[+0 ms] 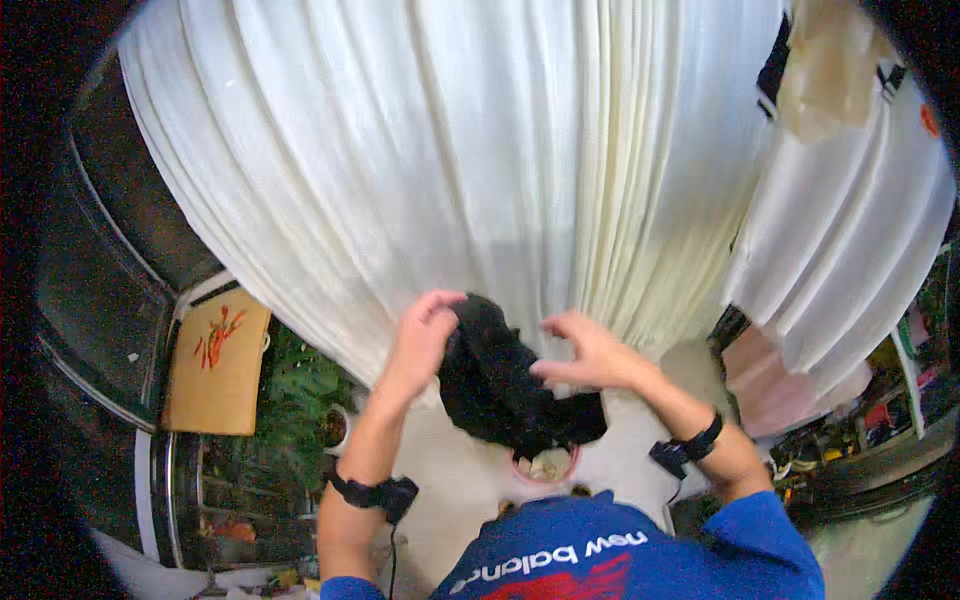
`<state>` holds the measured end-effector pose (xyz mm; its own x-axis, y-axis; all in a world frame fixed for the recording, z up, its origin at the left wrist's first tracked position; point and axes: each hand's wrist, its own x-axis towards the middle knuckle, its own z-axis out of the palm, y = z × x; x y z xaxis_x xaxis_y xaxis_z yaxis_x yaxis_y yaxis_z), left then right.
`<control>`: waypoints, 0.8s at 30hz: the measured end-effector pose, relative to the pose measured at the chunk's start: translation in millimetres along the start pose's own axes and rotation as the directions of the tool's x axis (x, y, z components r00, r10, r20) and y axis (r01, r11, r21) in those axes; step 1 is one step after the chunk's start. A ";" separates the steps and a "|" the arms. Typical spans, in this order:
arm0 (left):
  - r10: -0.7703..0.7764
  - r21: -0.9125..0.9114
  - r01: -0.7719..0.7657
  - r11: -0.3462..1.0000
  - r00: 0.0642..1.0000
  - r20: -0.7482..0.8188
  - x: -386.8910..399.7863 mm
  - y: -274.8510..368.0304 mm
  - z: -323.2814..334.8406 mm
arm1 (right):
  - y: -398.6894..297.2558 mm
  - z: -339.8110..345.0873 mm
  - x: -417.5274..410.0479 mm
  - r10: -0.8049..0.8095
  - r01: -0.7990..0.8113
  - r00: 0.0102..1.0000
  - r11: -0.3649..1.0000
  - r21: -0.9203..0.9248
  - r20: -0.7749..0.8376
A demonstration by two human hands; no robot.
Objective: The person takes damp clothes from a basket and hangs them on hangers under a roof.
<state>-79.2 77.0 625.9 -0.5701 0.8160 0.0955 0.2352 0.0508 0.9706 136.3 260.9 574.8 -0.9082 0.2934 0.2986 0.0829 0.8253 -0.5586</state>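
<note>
A black cloth [499, 375], perhaps a garment, hangs bunched in front of me. My left hand [427, 337] pinches its upper left edge between thumb and fingers. On the other side, my right hand [589, 352] is spread, with thumb and fingers apart. One of its lower digits overlaps the cloth's right edge, and whether it touches the cloth is hard to tell. Behind both hands falls a long white curtain [420, 165] in vertical folds. Below the cloth, a pink-rimmed round container [545, 480] with pale contents is partly covered by it.
At the left, a tan board [214, 367] with red marks stands beside green foliage [300, 390] and dark window panes [97, 292]. More white fabric [832, 225] and a pink cloth [772, 382] hang at the right, above a cluttered shelf [862, 465]. Each forearm wears a black strapped device [375, 495].
</note>
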 end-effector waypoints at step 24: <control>0.339 0.422 -0.356 0.834 0.933 0.118 -64.5 -22.9 18.5 | -110.5 -40.8 11.3 0.106 0.046 0.937 0.907 0.418 -0.333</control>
<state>-33.3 33.9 593.4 -0.3596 0.8467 0.3922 0.7315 -0.0051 0.6818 133.6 192.7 671.4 -0.7053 0.5232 0.4784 -0.1378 0.5608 -0.8164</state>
